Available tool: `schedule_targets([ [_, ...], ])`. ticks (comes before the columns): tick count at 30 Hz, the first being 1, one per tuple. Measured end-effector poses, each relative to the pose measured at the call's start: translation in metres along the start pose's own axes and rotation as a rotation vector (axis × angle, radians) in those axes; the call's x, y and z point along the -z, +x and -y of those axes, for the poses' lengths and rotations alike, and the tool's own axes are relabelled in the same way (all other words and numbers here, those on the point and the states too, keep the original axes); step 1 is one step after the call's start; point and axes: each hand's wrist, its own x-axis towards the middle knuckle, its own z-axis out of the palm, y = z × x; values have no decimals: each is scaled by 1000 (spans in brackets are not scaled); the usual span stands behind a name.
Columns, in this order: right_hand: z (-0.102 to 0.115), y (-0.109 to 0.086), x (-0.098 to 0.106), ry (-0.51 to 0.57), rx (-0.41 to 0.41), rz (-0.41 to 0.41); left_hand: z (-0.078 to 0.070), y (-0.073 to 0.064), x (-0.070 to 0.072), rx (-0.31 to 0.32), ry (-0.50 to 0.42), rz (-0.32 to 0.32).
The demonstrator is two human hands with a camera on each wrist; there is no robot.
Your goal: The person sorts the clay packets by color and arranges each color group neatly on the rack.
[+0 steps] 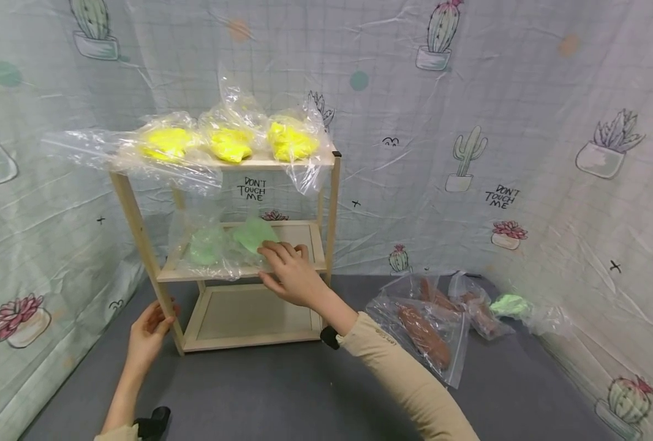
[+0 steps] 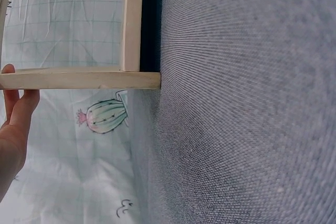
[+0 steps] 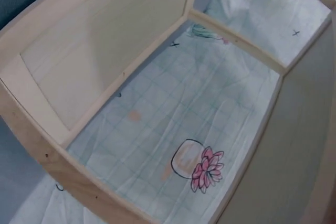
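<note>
A small wooden shelf rack (image 1: pixel 260 350) stands on the grey surface. My left hand (image 1: pixel 149 331) grips its front left post (image 2: pixel 68 80), a finger and thumb showing on opposite sides. On the middle tier lie two clear plastic bags with pale green lumps inside, a left green bag (image 1: pixel 204 246) and a right green bag (image 1: pixel 253 234). My right hand (image 1: pixel 296 275) rests at the right one's edge, fingers lightly bent over it and thumb apart, lower down. Neither hand's contact is fully visible; the right wrist view shows only the rack's bottom panel (image 3: pixel 110 40) and frame.
Three clear bags with yellow lumps (image 1: pixel 230 144) sit on the top tier, their plastic hanging over the edge. To the right on the surface are bags with long brown pieces (image 1: pixel 422 334) and another green bag (image 1: pixel 511 306). Cactus-print sheeting (image 1: pixel 403 214) surrounds everything.
</note>
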Motion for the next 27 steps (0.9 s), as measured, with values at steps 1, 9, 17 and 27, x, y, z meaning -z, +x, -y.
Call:
schedule_targets([
  [1, -1, -1, 2, 10, 1, 8, 0, 0, 0, -3, 11, -4],
  [9, -9, -22, 22, 60, 55, -41, 20, 4, 7, 10, 59, -57],
  [17, -25, -67, 51, 172, 101, -182, -6, 1, -1, 37, -8, -53],
  [27, -62, -145, 78, 178, 37, -195, -6, 0, -4, 63, 59, -38],
])
